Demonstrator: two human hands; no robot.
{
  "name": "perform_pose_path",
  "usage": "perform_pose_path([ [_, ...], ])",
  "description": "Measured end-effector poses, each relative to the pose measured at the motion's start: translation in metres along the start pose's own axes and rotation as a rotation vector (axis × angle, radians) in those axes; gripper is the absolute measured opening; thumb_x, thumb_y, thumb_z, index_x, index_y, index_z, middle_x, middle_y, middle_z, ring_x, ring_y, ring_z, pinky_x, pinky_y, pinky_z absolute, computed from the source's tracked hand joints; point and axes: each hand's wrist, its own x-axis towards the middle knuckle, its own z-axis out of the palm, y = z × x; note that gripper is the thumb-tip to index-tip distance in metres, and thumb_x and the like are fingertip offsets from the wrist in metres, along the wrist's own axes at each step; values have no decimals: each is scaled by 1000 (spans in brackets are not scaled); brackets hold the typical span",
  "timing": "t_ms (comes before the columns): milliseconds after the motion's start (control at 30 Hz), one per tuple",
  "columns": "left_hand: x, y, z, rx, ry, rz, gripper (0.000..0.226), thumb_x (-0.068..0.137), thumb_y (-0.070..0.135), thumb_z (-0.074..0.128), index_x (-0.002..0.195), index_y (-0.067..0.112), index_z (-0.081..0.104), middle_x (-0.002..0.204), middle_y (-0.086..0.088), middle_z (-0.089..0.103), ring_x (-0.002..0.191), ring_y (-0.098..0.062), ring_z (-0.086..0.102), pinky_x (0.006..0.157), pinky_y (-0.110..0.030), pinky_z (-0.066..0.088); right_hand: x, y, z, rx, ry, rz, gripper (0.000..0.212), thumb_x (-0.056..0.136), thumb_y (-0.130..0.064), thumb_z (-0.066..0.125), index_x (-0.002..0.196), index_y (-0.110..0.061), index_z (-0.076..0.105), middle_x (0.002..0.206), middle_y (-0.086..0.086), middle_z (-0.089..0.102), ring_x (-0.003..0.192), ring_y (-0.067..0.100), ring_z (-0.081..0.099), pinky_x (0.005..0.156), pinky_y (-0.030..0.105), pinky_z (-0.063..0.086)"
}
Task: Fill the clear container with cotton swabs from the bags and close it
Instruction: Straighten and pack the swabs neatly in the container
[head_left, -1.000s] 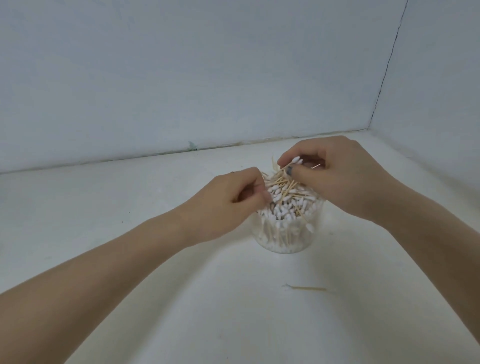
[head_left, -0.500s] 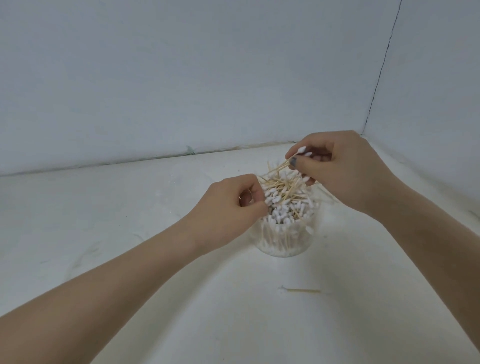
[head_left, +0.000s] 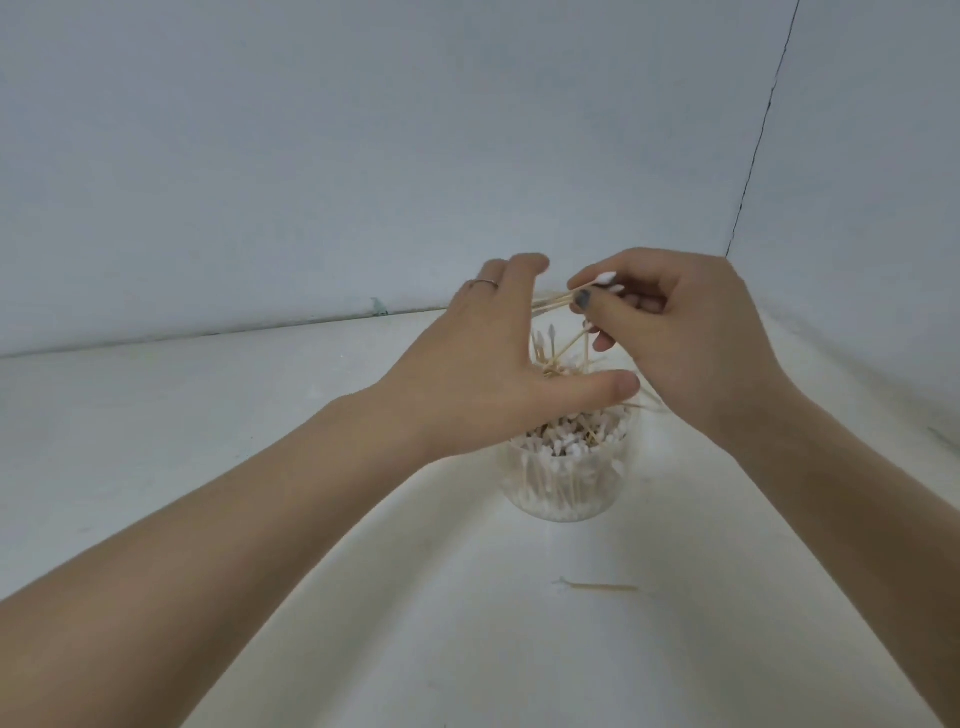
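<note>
A clear round container (head_left: 569, 486) stands on the white surface, packed with upright cotton swabs (head_left: 571, 441). Above it my right hand (head_left: 675, 343) pinches a loose bundle of wooden-stick swabs (head_left: 563, 353) between thumb and fingers, white tips showing at the top. My left hand (head_left: 483, 364) is spread open beside that bundle, fingers apart, its thumb stretched over the container's mouth and touching the sticks. Part of the bundle is hidden behind my left hand. No lid and no bags are in view.
One stray swab (head_left: 597, 587) lies on the surface in front of the container. A wall (head_left: 363, 156) runs along the back and a second wall (head_left: 872, 208) meets it at the right corner.
Both hands have risen above the container. My right hand has lifted a bundle of swabs up out of the pile. My left hand has opened from a pinch to spread fingers.
</note>
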Motion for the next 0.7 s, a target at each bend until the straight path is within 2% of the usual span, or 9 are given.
perform_pose_path([
  [100, 4, 0, 3, 109, -6, 24, 60, 86, 62, 67, 125, 23, 43, 117, 6, 55, 102, -12, 59, 86, -35, 52, 1, 0, 1, 83, -24, 30, 15, 91, -7, 65, 92, -16, 77, 83, 1, 75, 61, 9, 69, 63, 17, 53],
  [133, 5, -2, 4, 123, -13, 40, 45, 92, 55, 63, 117, 22, 45, 108, 5, 58, 91, -11, 59, 77, -30, 50, 1, 0, 0, 110, -29, 41, 14, 91, -5, 65, 92, -14, 76, 82, 1, 75, 61, 10, 68, 63, 18, 53],
  [200, 5, -3, 3, 135, -37, 82, 23, 103, 40, 53, 102, 20, 42, 90, 5, 55, 75, -7, 52, 60, -20, 37, 1, 1, 1, 147, -41, 61, 12, 92, -4, 65, 93, -9, 76, 80, -1, 74, 60, 10, 68, 64, 18, 54],
  [267, 5, -3, 2, 163, -61, 130, 21, 107, 30, 44, 92, 21, 34, 77, 5, 48, 67, -10, 45, 56, -28, 30, 2, 3, 2, 188, -66, 99, 10, 92, -6, 66, 94, -8, 76, 79, 1, 75, 62, 12, 68, 70, 23, 58],
  [367, 5, -4, 5, 239, -85, 146, 20, 110, 31, 35, 95, 18, 32, 76, 1, 47, 66, -19, 45, 61, -39, 31, 2, 5, 7, 299, -94, 180, 7, 93, -9, 67, 98, -10, 73, 79, 6, 75, 67, 18, 69, 84, 37, 59],
  [467, 4, -9, 5, 276, -101, 140, 23, 110, 32, 32, 89, 21, 34, 72, 1, 47, 66, -21, 47, 60, -39, 31, 2, 3, 12, 357, -96, 242, 12, 98, -22, 61, 106, -16, 68, 77, -1, 74, 70, 19, 68, 89, 43, 58],
  [533, 3, -9, 4, 245, -102, 153, 30, 109, 29, 34, 79, 29, 29, 66, 3, 45, 60, -15, 44, 56, -34, 28, 0, 1, 13, 316, -107, 241, 17, 102, -32, 51, 109, -23, 64, 79, -5, 73, 68, 13, 65, 81, 37, 55],
  [600, 4, -8, 4, 124, -114, 155, 34, 109, 24, 36, 76, 32, 30, 65, 5, 46, 57, -12, 43, 54, -26, 30, -3, -2, 16, 231, -106, 229, 24, 105, -36, 42, 109, -26, 63, 73, -8, 65, 58, 4, 57, 66, 20, 51],
  [700, 7, -1, 3, -78, -174, 109, 26, 109, 22, 39, 85, 27, 48, 70, 14, 53, 60, -6, 46, 57, -19, 36, -8, -3, 22, 175, -95, 193, 35, 107, -35, 36, 102, -20, 67, 61, -16, 57, 53, -3, 52, 57, 13, 43],
])
